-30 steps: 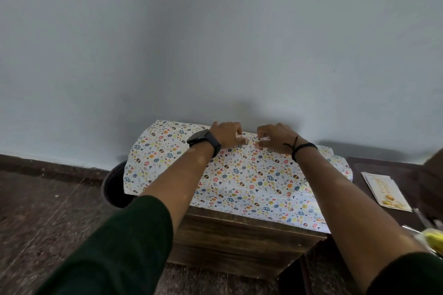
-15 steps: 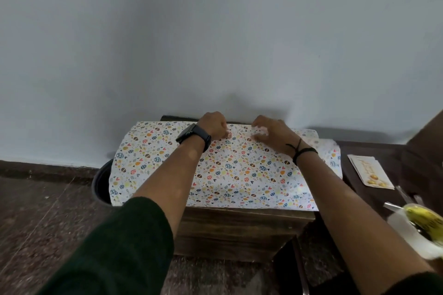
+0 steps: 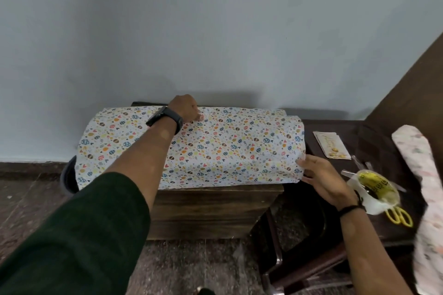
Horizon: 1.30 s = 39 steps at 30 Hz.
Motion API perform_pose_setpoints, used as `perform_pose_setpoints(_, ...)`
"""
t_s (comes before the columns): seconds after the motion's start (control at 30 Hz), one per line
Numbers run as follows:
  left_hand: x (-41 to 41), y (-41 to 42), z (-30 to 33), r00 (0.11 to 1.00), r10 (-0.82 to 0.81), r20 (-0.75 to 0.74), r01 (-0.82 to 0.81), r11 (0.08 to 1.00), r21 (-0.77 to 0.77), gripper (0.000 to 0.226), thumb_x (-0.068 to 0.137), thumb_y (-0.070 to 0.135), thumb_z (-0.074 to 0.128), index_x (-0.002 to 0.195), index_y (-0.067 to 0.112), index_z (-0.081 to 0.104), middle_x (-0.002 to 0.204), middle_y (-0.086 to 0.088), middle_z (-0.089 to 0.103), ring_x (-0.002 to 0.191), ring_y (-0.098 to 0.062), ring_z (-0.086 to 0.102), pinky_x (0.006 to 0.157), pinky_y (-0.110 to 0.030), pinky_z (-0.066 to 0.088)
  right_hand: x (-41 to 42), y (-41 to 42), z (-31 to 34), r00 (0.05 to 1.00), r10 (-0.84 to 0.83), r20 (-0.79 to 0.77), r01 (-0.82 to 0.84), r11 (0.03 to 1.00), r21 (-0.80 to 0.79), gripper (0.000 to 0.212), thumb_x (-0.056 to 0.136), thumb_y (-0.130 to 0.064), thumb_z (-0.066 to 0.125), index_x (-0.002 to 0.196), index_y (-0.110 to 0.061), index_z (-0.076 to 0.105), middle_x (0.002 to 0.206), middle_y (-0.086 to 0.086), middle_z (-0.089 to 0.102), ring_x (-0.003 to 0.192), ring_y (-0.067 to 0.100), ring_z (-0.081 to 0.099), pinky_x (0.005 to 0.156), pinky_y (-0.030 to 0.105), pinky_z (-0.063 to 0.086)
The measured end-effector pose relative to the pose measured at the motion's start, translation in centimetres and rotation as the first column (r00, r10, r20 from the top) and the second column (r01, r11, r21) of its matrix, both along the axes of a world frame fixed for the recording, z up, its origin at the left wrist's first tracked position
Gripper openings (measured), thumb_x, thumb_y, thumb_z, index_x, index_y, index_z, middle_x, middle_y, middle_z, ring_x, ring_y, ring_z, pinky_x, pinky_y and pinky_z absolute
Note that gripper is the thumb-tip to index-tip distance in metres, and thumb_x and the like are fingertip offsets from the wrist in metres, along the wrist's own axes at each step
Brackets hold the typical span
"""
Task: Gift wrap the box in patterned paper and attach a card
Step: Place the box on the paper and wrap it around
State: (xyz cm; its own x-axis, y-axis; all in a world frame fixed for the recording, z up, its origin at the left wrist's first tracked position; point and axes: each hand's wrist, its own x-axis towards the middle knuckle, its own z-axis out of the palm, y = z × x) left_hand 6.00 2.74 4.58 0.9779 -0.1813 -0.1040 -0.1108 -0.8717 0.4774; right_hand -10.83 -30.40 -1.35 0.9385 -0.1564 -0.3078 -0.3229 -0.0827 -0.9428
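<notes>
Patterned paper (image 3: 215, 148) lies draped over a bulky form on a wooden stand (image 3: 211, 211), against the wall; the box itself is hidden under the sheet, so its outline is only guessed from the rounded far fold and the flat top. Left hand (image 3: 185, 108) sits at the far edge of the wrap, near the middle of its length, fingers (image 3: 199, 117) curled down and pressing the paper's overlap, likely to keep the seam from springing open. Whether tape lies under them cannot be told. Right hand (image 3: 318, 178) is at the near right corner of the sheet, fingers spread and fairly straight, touching the loose paper end where it overhangs the stand; it looks placed to steady or tuck that open end. The card (image 3: 332, 145) lies flat on the dark tabletop (image 3: 378, 230) to the right, apart from the wrap, not yet attached. Near that tabletop's front edge sit a tape roll (image 3: 374, 187) on a white dispenser and yellow scissors (image 3: 399, 217), both within the right hand's reach, sensible for a one-handed grab while the left holds the seam. A second roll of pale paper (image 3: 422, 175) leans at the far right. A dark bin (image 3: 68, 175) stands on the floor left of the stand, partly under the overhanging sheet. Judgement: long seam is being held, ends are still open, so roughly mid-task.
</notes>
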Motion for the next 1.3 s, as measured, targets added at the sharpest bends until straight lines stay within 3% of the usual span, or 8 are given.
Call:
perform_pose_setpoints(0.23, 0.0, 0.1, 0.2, 1.0, -0.006, 0.016, 0.005, 1.0, 0.026, 0.013, 0.086, 0.02, 0.069, 0.085, 0.008, 0.065, 0.086, -0.006, 0.06, 0.081, -0.02, 0.054, 0.066, -0.027, 0.042, 0.6, 0.4, 0.6, 0.996, -0.083, -0.043, 0.084, 0.996, 0.026, 0.014, 0.092, -0.004, 0.05, 0.095, -0.002, 0.064, 0.101, 0.016, 0.069, 0.089, 0.029, 0.063, 0.089, 0.041, 0.047)
perform_pose_setpoints(0.37, 0.2, 0.1, 0.0, 0.999, -0.019, 0.025, 0.018, 0.999, 0.046, 0.012, 0.088, 0.017, 0.066, 0.079, 0.01, 0.061, 0.086, -0.006, 0.061, 0.079, -0.019, 0.054, 0.056, -0.025, 0.04, 1.6, 0.3, 2.7, 0.988, -0.148, 0.04, 0.143, 0.983, 0.115, 0.016, 0.094, -0.023, 0.05, 0.085, -0.015, 0.061, 0.087, 0.008, 0.065, 0.077, 0.022, 0.061, 0.079, 0.037, 0.046)
perform_pose_setpoints(0.63, 0.2, 0.1, 0.1, 1.0, -0.021, 0.019, 0.02, 0.999, 0.038, 0.014, 0.087, 0.02, 0.068, 0.081, 0.01, 0.061, 0.089, -0.007, 0.064, 0.08, -0.017, 0.054, 0.063, -0.026, 0.041, 9.2, 1.5, 7.5, 0.999, -0.006, 0.05, 0.006, 1.0, 0.0, 0.042, 0.08, -0.031, 0.07, 0.11, -0.002, 0.064, 0.111, 0.01, 0.069, 0.104, 0.028, 0.064, 0.096, 0.045, 0.047)
perform_pose_setpoints(0.73, 0.4, 0.1, 0.0, 0.999, -0.012, 0.032, 0.011, 1.0, 0.024, 0.011, 0.087, 0.019, 0.068, 0.083, 0.009, 0.064, 0.096, -0.01, 0.068, 0.08, -0.017, 0.054, 0.068, -0.026, 0.042, 10.8, 1.4, 7.2, 0.993, -0.067, 0.1, 0.078, 0.991, -0.112, 0.017, 0.085, -0.016, 0.069, 0.076, -0.006, 0.059, 0.078, 0.005, 0.065, 0.073, 0.022, 0.058, 0.072, 0.033, 0.049)
perform_pose_setpoints(0.83, 0.4, 0.1, 0.0, 0.999, -0.007, 0.037, 0.006, 1.0, 0.026, 0.012, 0.087, 0.019, 0.068, 0.085, 0.008, 0.065, 0.099, -0.01, 0.069, 0.08, -0.016, 0.053, 0.069, -0.027, 0.042, 11.2, 1.7, 5.7, 0.987, -0.135, 0.091, 0.155, 0.95, -0.27, 0.042, 0.083, -0.018, 0.071, 0.056, -0.017, 0.04, 0.055, 0.001, 0.04, 0.049, 0.015, 0.033, 0.05, 0.024, 0.031)
perform_pose_setpoints(1.03, 0.3, 0.0, 0.2, 1.0, -0.002, 0.01, 0.002, 0.999, 0.032, 0.019, 0.086, 0.022, 0.069, 0.092, 0.004, 0.067, 0.102, -0.012, 0.069, 0.093, -0.025, 0.063, 0.075, -0.029, 0.048, 11.9, 4.1, 4.5, 0.911, -0.345, 0.227, 0.409, 0.683, -0.605, 0.016, 0.082, -0.012, 0.063, 0.097, -0.01, 0.066, 0.095, 0.01, 0.065, 0.094, 0.026, 0.061, 0.086, 0.039, 0.051)
perform_pose_setpoints(1.17, 0.4, 0.2, 0.5, 1.0, -0.01, -0.007, 0.01, 0.999, 0.03, 0.025, 0.084, 0.027, 0.072, 0.093, 0.005, 0.065, 0.101, -0.011, 0.069, 0.097, -0.025, 0.063, 0.077, -0.031, 0.048, 12.1, 9.5, 6.0, 0.851, 0.049, 0.522, 0.371, 0.647, -0.666, 0.02, 0.088, -0.002, 0.054, 0.106, -0.006, 0.061, 0.103, 0.008, 0.062, 0.089, 0.017, 0.055, 0.079, 0.024, 0.044)
perform_pose_setpoints(1.3, 0.3, 0.2, 0.7, 1.0, -0.002, -0.002, 0.002, 1.0, 0.017, 0.017, 0.082, 0.025, 0.073, 0.081, 0.01, 0.065, 0.096, -0.008, 0.07, 0.089, -0.021, 0.063, 0.073, -0.029, 0.048, 13.3, 14.9, 5.4, 0.812, 0.494, 0.311, -0.054, 0.594, -0.803, 0.018, 0.092, -0.015, 0.058, 0.108, -0.01, 0.064, 0.109, 0.004, 0.063, 0.099, 0.014, 0.056, 0.091, 0.026, 0.045)
